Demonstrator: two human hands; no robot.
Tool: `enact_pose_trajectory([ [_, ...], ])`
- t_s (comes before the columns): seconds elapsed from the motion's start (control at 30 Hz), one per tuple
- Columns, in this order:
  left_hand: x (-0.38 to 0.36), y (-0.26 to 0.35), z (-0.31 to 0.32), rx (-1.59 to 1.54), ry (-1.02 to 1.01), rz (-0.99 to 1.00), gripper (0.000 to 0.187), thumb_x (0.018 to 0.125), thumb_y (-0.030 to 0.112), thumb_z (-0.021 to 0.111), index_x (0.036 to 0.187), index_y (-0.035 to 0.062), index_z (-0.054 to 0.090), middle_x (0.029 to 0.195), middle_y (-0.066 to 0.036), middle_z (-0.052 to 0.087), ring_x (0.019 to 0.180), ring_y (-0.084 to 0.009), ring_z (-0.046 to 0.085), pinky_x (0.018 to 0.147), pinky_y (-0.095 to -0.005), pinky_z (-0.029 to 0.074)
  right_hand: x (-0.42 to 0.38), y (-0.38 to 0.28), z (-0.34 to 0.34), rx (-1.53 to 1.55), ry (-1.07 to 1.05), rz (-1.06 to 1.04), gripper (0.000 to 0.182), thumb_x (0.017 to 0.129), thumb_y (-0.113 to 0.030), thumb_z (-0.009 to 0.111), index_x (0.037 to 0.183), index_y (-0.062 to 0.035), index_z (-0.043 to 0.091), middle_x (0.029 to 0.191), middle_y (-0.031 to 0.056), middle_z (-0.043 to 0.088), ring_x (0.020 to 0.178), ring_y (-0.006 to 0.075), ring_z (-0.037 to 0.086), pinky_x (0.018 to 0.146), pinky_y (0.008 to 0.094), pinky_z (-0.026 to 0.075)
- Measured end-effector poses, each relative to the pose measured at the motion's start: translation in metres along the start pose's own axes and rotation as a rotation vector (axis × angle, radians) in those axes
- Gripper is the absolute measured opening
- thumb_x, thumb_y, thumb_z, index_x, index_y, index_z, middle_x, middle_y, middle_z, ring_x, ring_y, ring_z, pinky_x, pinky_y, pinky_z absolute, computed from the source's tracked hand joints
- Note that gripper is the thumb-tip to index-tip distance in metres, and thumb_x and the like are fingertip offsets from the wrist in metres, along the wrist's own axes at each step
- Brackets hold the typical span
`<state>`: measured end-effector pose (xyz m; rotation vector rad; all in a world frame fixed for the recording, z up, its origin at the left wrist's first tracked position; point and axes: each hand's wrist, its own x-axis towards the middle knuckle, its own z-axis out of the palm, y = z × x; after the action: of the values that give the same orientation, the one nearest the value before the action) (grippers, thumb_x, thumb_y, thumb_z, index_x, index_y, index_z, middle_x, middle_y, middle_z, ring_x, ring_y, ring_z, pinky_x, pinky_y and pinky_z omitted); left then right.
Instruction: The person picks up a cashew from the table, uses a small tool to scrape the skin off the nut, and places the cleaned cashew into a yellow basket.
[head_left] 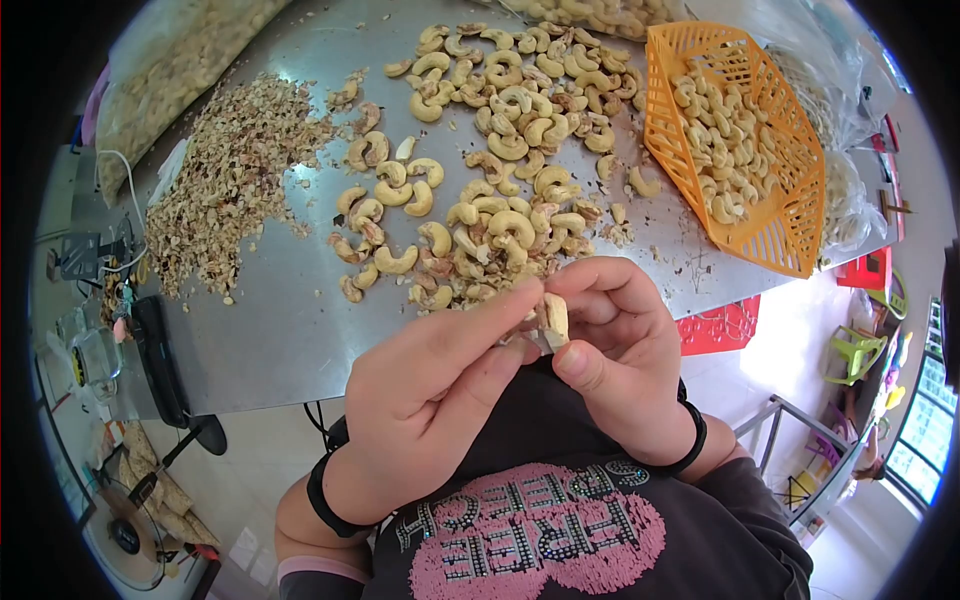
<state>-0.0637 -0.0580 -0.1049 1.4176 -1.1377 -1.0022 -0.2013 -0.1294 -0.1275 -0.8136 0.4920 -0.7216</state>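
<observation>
Between the thumb and fingers of my right hand [628,355] is a cashew nut [555,320], held up above the near edge of the table. My left hand [430,395] is closed in a pinch right beside that nut, its fingertips meeting those of the right. A small greyish bit shows between the fingertips, but I cannot make out what the left fingers grip. Just beyond both hands lies a pile of cashew nuts [512,228], some with patches of brown skin. A looser group of cashews [395,258] is spread to its left.
A heap of skin flakes and crumbs [235,180] covers the metal table's [290,350] left part. At right, an orange plastic basket [668,150] holds pale cashews. Bulging clear bags [180,70] stand at the back left and along the far edge. A black object [158,350] sits at the left edge.
</observation>
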Motion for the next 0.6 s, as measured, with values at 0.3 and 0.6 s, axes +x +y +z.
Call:
enact_pose_trajectory([
  [0.3, 0.0019, 0.0019, -0.0023, 0.071, -0.050, 0.074, 0.035, 0.074, -0.002, 0.055, 0.109, 0.0019, 0.052, 0.089, -0.011, 0.059, 0.072, -0.0158, 0.057, 0.063, -0.0236, 0.044, 0.0011, -0.0028, -0.0015, -0.036, -0.035, 0.047, 0.033, 0.076, -0.001, 0.059, 0.104, 0.0006, 0.042, 0.099, 0.0097, 0.054, 0.092, 0.0128, 0.052, 0.076, 0.0236, 0.043],
  [0.6, 0.0038, -0.0045, -0.0034, 0.400, -0.028, 0.312, 0.035, 0.072, -0.004, 0.055, 0.107, 0.0021, 0.054, 0.083, -0.010, 0.060, 0.067, -0.0158, 0.056, 0.061, -0.0242, 0.044, -0.0002, 0.0001, 0.0008, -0.118, 0.009, -0.006, 0.031, 0.074, 0.001, 0.060, 0.101, 0.0006, 0.046, 0.100, 0.0100, 0.054, 0.094, 0.0132, 0.052, 0.075, 0.0228, 0.045],
])
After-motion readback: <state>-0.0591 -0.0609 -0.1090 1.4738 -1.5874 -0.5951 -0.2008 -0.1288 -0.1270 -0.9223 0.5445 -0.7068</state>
